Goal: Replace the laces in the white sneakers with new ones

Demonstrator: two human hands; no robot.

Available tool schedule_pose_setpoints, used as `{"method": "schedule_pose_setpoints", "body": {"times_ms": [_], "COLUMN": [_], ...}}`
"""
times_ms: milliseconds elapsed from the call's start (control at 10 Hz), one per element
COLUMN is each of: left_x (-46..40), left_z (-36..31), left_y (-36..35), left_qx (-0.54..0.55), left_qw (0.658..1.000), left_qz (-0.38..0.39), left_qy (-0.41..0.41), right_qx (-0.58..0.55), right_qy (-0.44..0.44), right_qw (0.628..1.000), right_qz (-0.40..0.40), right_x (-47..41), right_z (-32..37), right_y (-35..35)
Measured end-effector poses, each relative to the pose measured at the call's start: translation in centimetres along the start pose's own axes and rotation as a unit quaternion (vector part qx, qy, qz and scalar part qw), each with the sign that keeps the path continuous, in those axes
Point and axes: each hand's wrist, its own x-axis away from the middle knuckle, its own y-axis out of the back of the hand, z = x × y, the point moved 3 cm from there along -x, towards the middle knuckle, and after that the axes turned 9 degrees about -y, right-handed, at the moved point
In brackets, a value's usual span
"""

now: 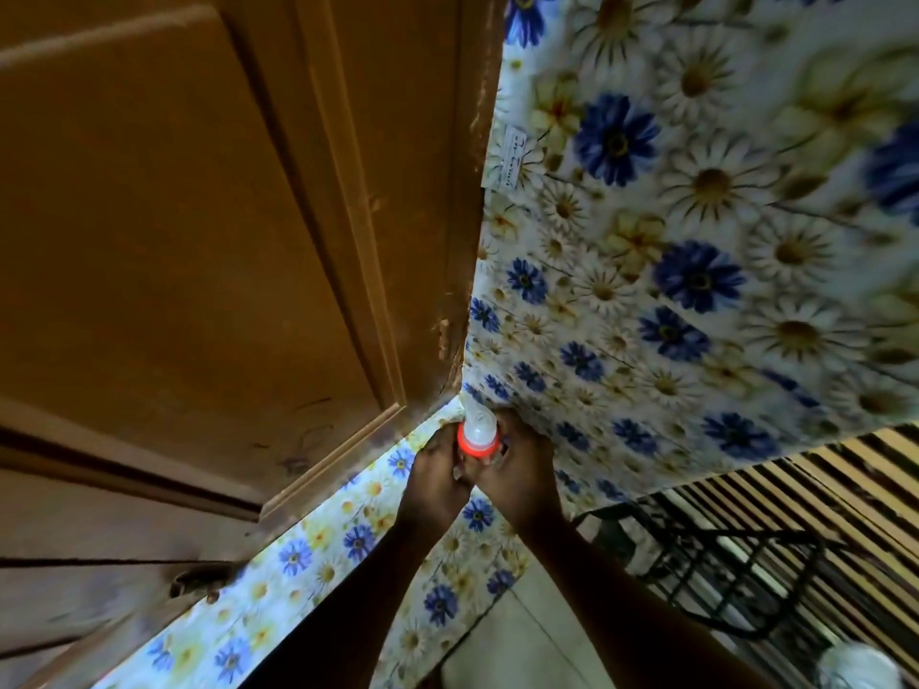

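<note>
While both forearms are extended away from the camera and converge at centre frame, a small white lamp-like object with an orange-red ring point(477, 432) is held between the two hands. Left hand point(437, 472) is seen from the back, fingers curled round the object's left side; right hand point(517, 469) is wrapped round its right side and base, fingers curled, fingertips hidden. The object's white tip is pointed into the corner where a brown wooden door point(199, 241) on the left meets blue-and-white floral fabric point(671, 241) on the right. More of the floral fabric is seen under the wrists. A black wire frame point(721, 579) and striped wooden slats point(845, 514) are visible at near right, with a blurred white object point(858, 668) at the bottom right corner. White sneakers and laces cannot be located in this view.
</note>
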Motion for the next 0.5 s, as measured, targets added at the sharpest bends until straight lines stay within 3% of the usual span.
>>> {"method": "schedule_pose_setpoints", "body": {"times_ms": [300,400,500], "left_x": [1.7,3.6,5.7], "left_z": [0.0,-0.5,-2.0], "left_y": [-0.3,0.2,0.5], "left_qx": [0.012,0.023,0.048], "left_qw": [0.999,0.996,0.990], "left_qz": [-0.013,-0.045,-0.111], "left_qy": [0.031,0.068,0.074], "right_qx": [0.000,-0.008,-0.051], "right_qy": [-0.001,-0.049,-0.100], "right_qw": [1.000,0.999,0.994], "right_qz": [-0.011,0.017,-0.010], "right_x": [1.3,2.5,4.1], "right_z": [-0.5,-1.0,-1.5], "right_y": [0.8,1.8,3.0]}}
